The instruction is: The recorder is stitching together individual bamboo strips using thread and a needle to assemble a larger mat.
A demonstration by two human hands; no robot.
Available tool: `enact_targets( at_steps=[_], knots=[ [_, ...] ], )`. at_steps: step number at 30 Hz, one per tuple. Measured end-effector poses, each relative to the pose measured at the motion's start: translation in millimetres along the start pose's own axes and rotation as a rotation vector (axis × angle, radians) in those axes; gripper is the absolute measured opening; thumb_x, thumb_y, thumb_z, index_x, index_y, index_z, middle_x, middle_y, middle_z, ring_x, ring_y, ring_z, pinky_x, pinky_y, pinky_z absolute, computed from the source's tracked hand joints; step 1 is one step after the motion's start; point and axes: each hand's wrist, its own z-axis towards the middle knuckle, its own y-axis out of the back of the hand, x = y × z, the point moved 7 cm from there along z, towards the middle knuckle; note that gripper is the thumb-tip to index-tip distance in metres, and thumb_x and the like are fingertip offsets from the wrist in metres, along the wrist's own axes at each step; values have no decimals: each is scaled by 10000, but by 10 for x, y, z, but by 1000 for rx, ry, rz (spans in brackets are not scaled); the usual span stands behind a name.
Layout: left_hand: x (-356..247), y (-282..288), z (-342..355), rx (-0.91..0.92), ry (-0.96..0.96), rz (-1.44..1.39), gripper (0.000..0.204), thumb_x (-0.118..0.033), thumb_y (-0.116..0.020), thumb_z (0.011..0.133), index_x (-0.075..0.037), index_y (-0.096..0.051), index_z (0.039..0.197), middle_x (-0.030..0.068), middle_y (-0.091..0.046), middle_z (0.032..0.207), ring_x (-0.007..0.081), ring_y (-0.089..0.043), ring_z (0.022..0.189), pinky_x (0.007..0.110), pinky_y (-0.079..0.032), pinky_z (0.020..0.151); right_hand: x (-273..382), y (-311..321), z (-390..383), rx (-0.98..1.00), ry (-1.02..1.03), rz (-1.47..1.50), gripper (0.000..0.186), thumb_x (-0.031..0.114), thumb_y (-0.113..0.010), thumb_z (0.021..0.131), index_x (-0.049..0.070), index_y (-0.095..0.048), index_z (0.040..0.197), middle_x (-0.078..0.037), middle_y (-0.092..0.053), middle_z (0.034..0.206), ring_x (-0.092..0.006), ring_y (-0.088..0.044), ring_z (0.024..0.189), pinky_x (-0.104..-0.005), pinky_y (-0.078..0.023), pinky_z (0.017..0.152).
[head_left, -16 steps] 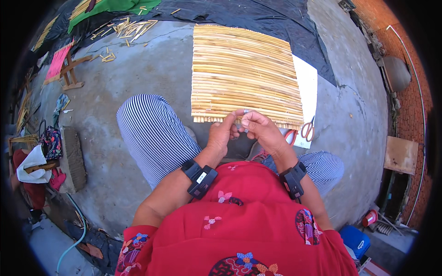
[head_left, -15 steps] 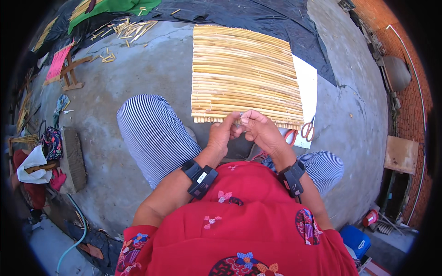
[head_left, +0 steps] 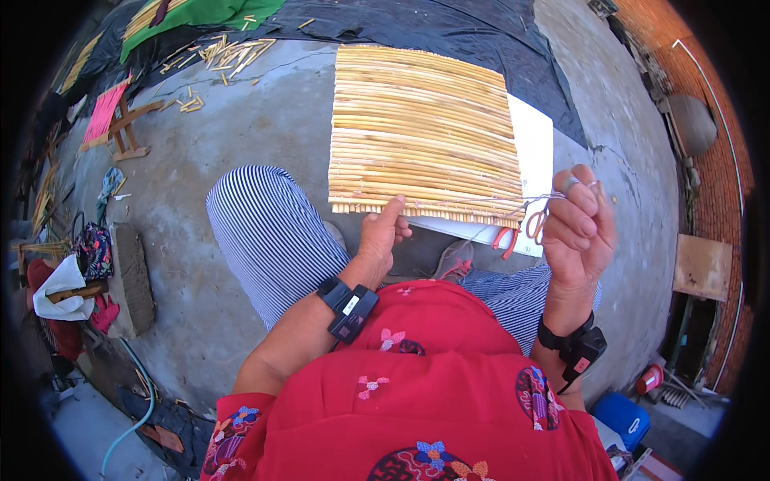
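Observation:
A mat of straw-coloured reed sticks [head_left: 425, 132] lies before me, its sticks running across. At its near edge, my left hand [head_left: 383, 236] grips the mat, thumb on top and fingers curled below. My right hand [head_left: 579, 224] is raised beyond the mat's right corner, fingers closed on a thin pale cord [head_left: 537, 197]. That cord runs taut leftward along the mat's near edge. Next to the mat's near right corner lie scissors with orange loop handles [head_left: 536, 227] and a red-handled tool [head_left: 504, 240], whose kind I cannot make out.
White board or paper [head_left: 533, 144] shows under the mat. Black sheeting [head_left: 449, 28] spreads behind it. Loose cut sticks [head_left: 233, 54] and a wooden stand with pink strands [head_left: 120, 124] are at far left. A concrete block [head_left: 130, 280] stands left; a blue container [head_left: 622, 421] sits lower right.
My right hand has moved from beside my left hand out to the right and up, drawing the cord out. The left hand stays at the mat's edge; the mat has shifted slightly left.

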Motion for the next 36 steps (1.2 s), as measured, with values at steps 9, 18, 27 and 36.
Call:
enact_targets(
  at_steps=[9, 18, 27, 36],
  knots=[
    [26, 28, 13, -48, 32, -21, 321, -427, -713, 853, -125, -609, 881, -8, -618, 694, 97, -586, 590, 243, -431, 531, 958, -989, -509, 186, 404, 205, 108, 9, -441, 968, 15, -409, 865, -131, -512, 674, -246, -636, 574, -321, -574, 442],
    [8, 43, 9, -50, 1, 0, 308, -426, -721, 846, -134, -627, 874, -17, -629, 688, 84, -577, 584, 234, -414, 534, 1233, -1342, -908, 194, 567, 76, 149, -19, -447, 956, 4, -377, 827, -133, -512, 598, -255, -619, 478, -325, -582, 396],
    [-52, 52, -1, -96, -86, 47, 366, -419, -739, 812, -79, -612, 765, 23, -594, 640, 107, -510, 513, 279, -388, 493, 1217, -1492, -1122, 370, 505, 73, 208, 60, -478, 981, 3, -338, 839, -211, -565, 543, -317, -633, 437, -370, -590, 376],
    [-23, 61, 28, -73, -65, 72, 288, -388, -721, 853, -133, -615, 772, -20, -558, 599, 86, -478, 488, 240, -360, 473, 1116, -1572, -993, 419, 422, 126, 195, 38, -485, 971, -16, -360, 833, -231, -567, 628, -325, -630, 429, -371, -596, 374]
  ],
)
